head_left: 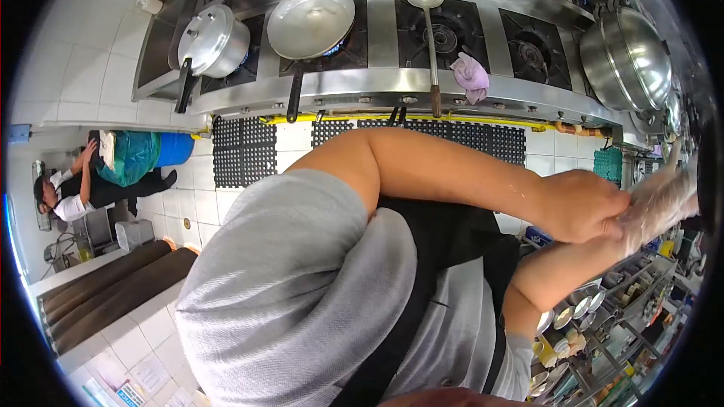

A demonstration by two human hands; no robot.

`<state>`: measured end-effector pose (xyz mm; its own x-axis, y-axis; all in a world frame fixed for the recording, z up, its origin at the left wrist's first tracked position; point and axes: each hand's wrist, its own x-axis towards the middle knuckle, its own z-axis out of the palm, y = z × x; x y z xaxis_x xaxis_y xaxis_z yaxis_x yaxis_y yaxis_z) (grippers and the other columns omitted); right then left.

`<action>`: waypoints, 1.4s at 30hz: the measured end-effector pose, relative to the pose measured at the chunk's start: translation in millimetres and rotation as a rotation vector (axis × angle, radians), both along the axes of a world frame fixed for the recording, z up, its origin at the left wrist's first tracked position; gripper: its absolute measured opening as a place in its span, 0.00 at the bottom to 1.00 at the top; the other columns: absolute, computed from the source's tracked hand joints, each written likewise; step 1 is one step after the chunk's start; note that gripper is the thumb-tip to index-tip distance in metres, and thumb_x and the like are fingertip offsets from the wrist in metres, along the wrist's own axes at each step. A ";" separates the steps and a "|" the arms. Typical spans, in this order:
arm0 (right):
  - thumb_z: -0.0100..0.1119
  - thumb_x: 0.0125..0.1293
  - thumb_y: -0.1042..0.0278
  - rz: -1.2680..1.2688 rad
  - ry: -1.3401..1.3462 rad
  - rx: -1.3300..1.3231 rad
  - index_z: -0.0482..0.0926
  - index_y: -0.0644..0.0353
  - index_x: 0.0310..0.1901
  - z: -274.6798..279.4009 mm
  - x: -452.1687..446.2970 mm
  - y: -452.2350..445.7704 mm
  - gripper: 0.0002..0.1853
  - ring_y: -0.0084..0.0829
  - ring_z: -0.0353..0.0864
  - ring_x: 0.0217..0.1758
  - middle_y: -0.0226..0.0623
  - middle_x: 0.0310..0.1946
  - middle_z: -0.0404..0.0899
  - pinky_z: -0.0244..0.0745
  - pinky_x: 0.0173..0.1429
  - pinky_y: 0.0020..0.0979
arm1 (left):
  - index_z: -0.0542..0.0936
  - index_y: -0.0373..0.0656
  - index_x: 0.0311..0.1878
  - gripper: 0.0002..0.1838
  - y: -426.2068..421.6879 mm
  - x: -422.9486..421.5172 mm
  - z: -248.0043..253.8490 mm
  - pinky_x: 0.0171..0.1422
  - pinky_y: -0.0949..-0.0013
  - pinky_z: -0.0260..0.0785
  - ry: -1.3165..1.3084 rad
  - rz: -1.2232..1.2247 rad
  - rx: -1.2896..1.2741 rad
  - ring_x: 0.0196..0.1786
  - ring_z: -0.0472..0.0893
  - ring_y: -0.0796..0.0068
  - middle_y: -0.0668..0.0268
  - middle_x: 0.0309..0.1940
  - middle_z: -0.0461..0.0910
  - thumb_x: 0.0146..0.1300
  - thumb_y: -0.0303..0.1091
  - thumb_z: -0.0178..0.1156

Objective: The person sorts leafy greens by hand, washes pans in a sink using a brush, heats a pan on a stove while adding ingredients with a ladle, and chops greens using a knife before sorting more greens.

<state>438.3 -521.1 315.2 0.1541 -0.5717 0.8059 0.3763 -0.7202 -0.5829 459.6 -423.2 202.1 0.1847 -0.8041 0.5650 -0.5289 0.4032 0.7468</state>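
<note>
My left hand (584, 206) is closed at the wrist of my right arm, its fingers pinching the cuff of a clear plastic glove (645, 218). The crinkled glove covers my right hand (667, 194), which reaches toward the right edge of the view. The fingers of that hand look stretched out and apart, though their tips are partly lost in the dark rim. It holds nothing that I can see. Both forearms are bare, and I wear a grey shirt (294, 279) and a black apron (445, 230).
Along the stove (377, 79) stand a pressure cooker (215, 41), a frying pan (311, 22) over a flame, a ladle (431, 38), a pink cloth (471, 77) and large metal bowls (626, 60). A co-worker (75, 196) handles a green bag (132, 158) at left. Shelves (626, 294) hold containers.
</note>
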 end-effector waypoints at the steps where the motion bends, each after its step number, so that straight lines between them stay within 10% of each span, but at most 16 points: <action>1: 0.71 0.76 0.59 -0.013 -0.006 0.004 0.70 0.65 0.74 1.1 16.2 -2.4 0.33 0.40 0.72 0.76 0.41 0.73 0.73 0.68 0.87 0.61 | 0.82 0.43 0.56 0.20 -3.1 6.9 -4.7 0.48 0.46 0.83 -0.011 0.010 -0.037 0.45 0.88 0.44 0.54 0.43 0.87 0.74 0.50 0.68; 4: 0.43 0.87 0.56 0.347 0.133 -0.027 0.70 0.75 0.78 -38.5 40.9 -30.5 0.31 0.49 0.73 0.82 0.60 0.77 0.75 0.64 0.86 0.56 | 0.84 0.46 0.54 0.14 34.0 33.2 -19.0 0.44 0.48 0.83 -0.191 0.069 0.076 0.42 0.89 0.47 0.60 0.38 0.87 0.76 0.45 0.65; 8: 0.59 0.84 0.50 0.415 0.239 0.137 0.78 0.70 0.75 -119.1 78.1 -11.8 0.31 0.49 0.78 0.80 0.55 0.74 0.80 0.72 0.82 0.55 | 0.84 0.43 0.65 0.26 74.7 130.8 -104.9 0.56 0.52 0.83 0.014 -0.197 0.204 0.51 0.89 0.52 0.54 0.53 0.88 0.69 0.46 0.75; 11: 0.64 0.81 0.43 0.529 0.289 0.546 0.71 0.70 0.80 -196.7 47.6 -19.4 0.40 0.45 0.76 0.82 0.53 0.77 0.77 0.74 0.82 0.47 | 0.87 0.43 0.60 0.21 88.7 202.6 -226.1 0.76 0.41 0.72 -0.717 -0.058 0.784 0.70 0.78 0.50 0.54 0.59 0.81 0.64 0.37 0.73; 16: 0.71 0.78 0.51 0.375 0.764 0.547 0.81 0.65 0.74 -187.5 -37.7 -17.4 0.32 0.28 0.89 0.59 0.44 0.63 0.89 0.84 0.64 0.32 | 0.87 0.46 0.45 0.08 90.8 265.6 -334.0 0.67 0.42 0.74 -1.039 -0.218 0.641 0.60 0.83 0.57 0.60 0.49 0.84 0.68 0.37 0.64; 17: 0.67 0.82 0.58 0.389 0.850 0.674 0.77 0.69 0.76 -182.0 -58.9 -25.0 0.29 0.39 0.86 0.70 0.50 0.67 0.86 0.77 0.78 0.41 | 0.85 0.45 0.47 0.08 83.6 272.8 -320.7 0.65 0.44 0.75 -1.048 -0.338 0.612 0.60 0.84 0.56 0.60 0.49 0.84 0.70 0.36 0.63; 20: 0.72 0.79 0.59 0.147 0.752 1.097 0.79 0.65 0.75 -156.5 -107.4 -35.4 0.30 0.30 0.88 0.63 0.44 0.63 0.89 0.80 0.70 0.34 | 0.79 0.43 0.51 0.10 49.3 279.4 -263.5 0.59 0.46 0.79 -1.198 -0.551 0.738 0.60 0.84 0.52 0.57 0.53 0.82 0.69 0.31 0.64; 23: 0.71 0.78 0.45 -0.108 0.548 0.810 0.81 0.64 0.73 -203.3 -166.7 -72.6 0.34 0.28 0.90 0.53 0.49 0.63 0.89 0.82 0.66 0.33 | 0.79 0.41 0.51 0.14 -30.7 246.9 -169.3 0.58 0.46 0.79 -1.245 -0.737 0.748 0.60 0.84 0.48 0.54 0.52 0.82 0.65 0.29 0.69; 25: 0.69 0.78 0.47 -0.399 0.654 0.961 0.82 0.66 0.72 -200.8 -213.0 -96.2 0.32 0.37 0.82 0.75 0.54 0.65 0.88 0.69 0.83 0.37 | 0.78 0.37 0.50 0.16 -93.2 191.9 -99.8 0.58 0.44 0.79 -1.163 -0.862 0.737 0.58 0.83 0.43 0.51 0.50 0.82 0.64 0.30 0.71; 32: 0.68 0.75 0.49 -1.079 0.041 1.149 0.79 0.74 0.72 -262.2 -428.3 -236.4 0.36 0.46 0.87 0.70 0.59 0.64 0.87 0.79 0.73 0.39 | 0.77 0.37 0.47 0.14 -321.8 7.1 64.0 0.52 0.47 0.77 -1.015 -0.566 0.385 0.46 0.83 0.38 0.47 0.43 0.83 0.69 0.34 0.73; 35: 0.68 0.75 0.48 -1.734 0.412 0.869 0.80 0.74 0.70 -317.7 -537.9 -310.6 0.36 0.52 0.89 0.66 0.60 0.62 0.88 0.80 0.71 0.42 | 0.79 0.37 0.52 0.17 -417.2 -17.0 76.2 0.53 0.61 0.76 -0.696 -0.353 0.286 0.44 0.84 0.58 0.57 0.44 0.85 0.77 0.40 0.72; 40: 0.65 0.76 0.47 -1.373 0.168 1.197 0.89 0.67 0.58 -316.2 -598.6 -365.6 0.27 0.58 0.91 0.58 0.59 0.50 0.92 0.78 0.70 0.50 | 0.76 0.37 0.64 0.19 -549.6 -59.1 68.0 0.56 0.69 0.72 -0.431 -0.189 0.027 0.47 0.79 0.75 0.67 0.46 0.82 0.84 0.41 0.66; 42: 0.61 0.78 0.51 -1.463 0.672 0.911 0.91 0.66 0.53 -332.5 -617.2 -370.8 0.23 0.60 0.89 0.58 0.62 0.47 0.91 0.79 0.67 0.51 | 0.72 0.33 0.71 0.23 -574.8 -83.3 83.2 0.52 0.71 0.71 -0.156 -0.241 0.124 0.47 0.78 0.76 0.66 0.48 0.83 0.84 0.39 0.63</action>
